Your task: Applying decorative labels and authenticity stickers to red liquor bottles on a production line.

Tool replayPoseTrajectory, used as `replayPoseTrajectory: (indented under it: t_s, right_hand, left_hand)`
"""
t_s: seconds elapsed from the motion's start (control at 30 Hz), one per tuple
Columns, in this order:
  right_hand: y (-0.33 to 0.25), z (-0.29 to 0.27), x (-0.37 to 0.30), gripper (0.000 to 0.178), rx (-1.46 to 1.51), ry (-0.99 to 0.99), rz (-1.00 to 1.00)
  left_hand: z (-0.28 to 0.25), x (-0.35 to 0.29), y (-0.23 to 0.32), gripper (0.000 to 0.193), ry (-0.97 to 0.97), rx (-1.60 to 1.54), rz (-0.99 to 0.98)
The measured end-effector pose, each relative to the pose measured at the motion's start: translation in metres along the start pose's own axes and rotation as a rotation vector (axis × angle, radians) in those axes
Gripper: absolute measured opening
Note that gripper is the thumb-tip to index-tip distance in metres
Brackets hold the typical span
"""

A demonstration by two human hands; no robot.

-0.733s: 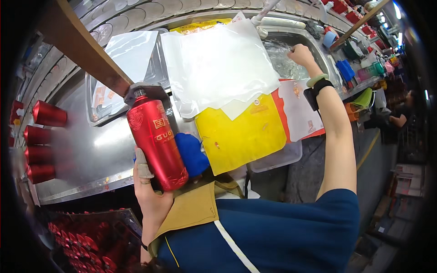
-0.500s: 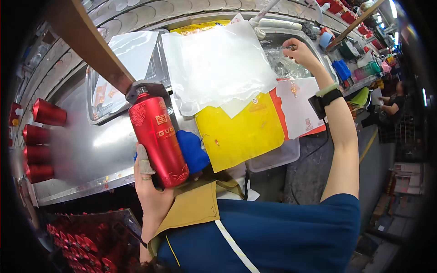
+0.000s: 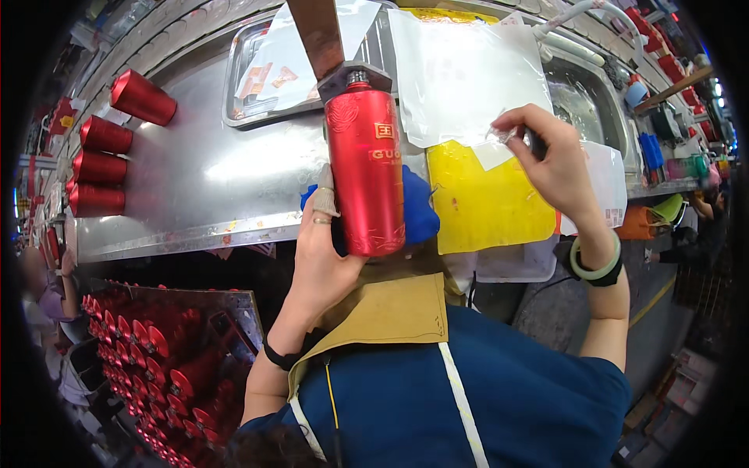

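Note:
My left hand (image 3: 321,261) is wrapped round the lower part of a shiny red bottle (image 3: 363,183) with gold print. A ringed finger with a pale finger cover lies along the bottle's left side. The bottle's neck sits at a dark angular holder (image 3: 355,76) on the end of a brown bar (image 3: 316,31). To the right, my right hand (image 3: 552,160) pinches a small, crumpled-looking clear piece of film (image 3: 501,136) between thumb and fingers, above the yellow sheet (image 3: 488,204) and the edge of the white sheets (image 3: 468,78). Blue cloth (image 3: 420,209) shows behind the bottle.
Several red cups (image 3: 105,168) lie at the left of the metal bench (image 3: 195,191). A metal tray (image 3: 232,105) with printed sheets stands behind. A water basin (image 3: 579,95) is at the back right. Below left, a rack holds many red pieces (image 3: 156,366).
My right hand has come from the water basin back toward the bottle, with the clear film in its fingers. My left hand keeps hold of the bottle. The whole view has shifted.

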State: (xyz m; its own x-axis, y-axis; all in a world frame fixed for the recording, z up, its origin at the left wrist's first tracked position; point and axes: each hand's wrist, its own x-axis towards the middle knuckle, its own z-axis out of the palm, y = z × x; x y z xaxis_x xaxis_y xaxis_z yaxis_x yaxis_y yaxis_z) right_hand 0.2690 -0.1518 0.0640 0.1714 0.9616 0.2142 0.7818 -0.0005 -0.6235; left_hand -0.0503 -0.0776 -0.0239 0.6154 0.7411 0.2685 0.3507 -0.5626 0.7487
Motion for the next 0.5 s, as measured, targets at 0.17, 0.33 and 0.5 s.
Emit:
replayPoseTrajectory:
  t_s: [0.17, 0.33, 0.5]
  right_hand:
    - [-0.044, 0.028, -0.004, 0.013, -0.046, 0.054, -0.107]
    - [-0.069, 0.039, -0.008, 0.011, 0.117, -0.014, -0.168]
    - [-0.079, 0.058, -0.008, 0.01, 0.405, -0.145, 0.001]
  left_hand:
    - [-0.004, 0.009, 0.023, 0.099, 0.069, 0.106, 0.043]
    - [-0.005, 0.007, 0.008, 0.107, 0.056, 0.036, 0.074]
    - [-0.009, 0.006, 0.0, 0.103, -0.053, 0.015, -0.03]
